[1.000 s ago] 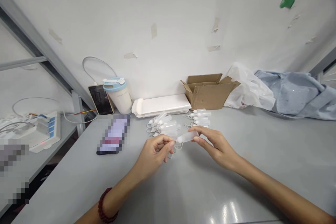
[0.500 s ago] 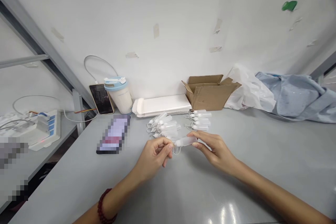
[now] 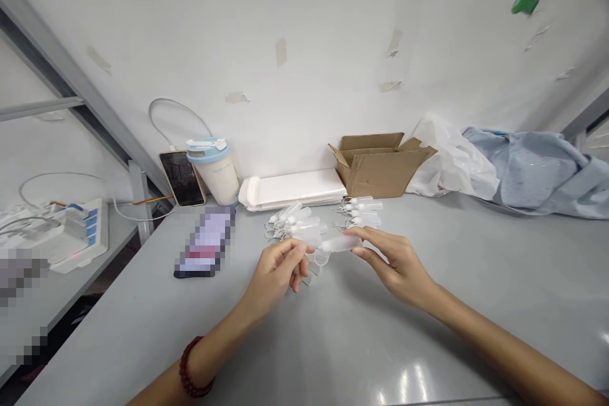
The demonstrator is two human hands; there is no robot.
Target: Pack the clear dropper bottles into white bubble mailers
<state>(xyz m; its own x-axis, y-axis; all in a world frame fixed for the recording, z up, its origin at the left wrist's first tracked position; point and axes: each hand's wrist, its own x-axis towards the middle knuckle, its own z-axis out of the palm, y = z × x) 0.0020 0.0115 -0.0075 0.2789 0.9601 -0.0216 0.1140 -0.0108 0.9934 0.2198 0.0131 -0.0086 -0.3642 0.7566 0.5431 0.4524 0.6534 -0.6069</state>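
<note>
Between the thumb and fingers of my right hand [image 3: 397, 263] is a small translucent bottle [image 3: 341, 243], its white tip and looped string pointing left. My left hand [image 3: 280, 266] is closed near that tip, thumb pressed to the fingers; whatever it may pinch is too small to make out. Behind my left hand lies a loose pile of similar bottles [image 3: 303, 226] with strings. A stack of the same bottles [image 3: 366, 205] sits behind my right hand. Small clear pieces [image 3: 313, 271] show on the table beside my left fingers.
Along the wall stand a phone [image 3: 183, 177], a blue-lidded cup [image 3: 216, 171], flat white boxes [image 3: 295, 189], an open cardboard box [image 3: 385, 172], a plastic bag [image 3: 450, 158] and blue cloth [image 3: 537, 168]. Another phone [image 3: 207, 241] lies at left, near a power strip [image 3: 83, 241].
The held bottle and my right hand have moved slightly up and right. My left hand has shifted slightly left, away from the bottle's tip, and clear pieces now show below it.
</note>
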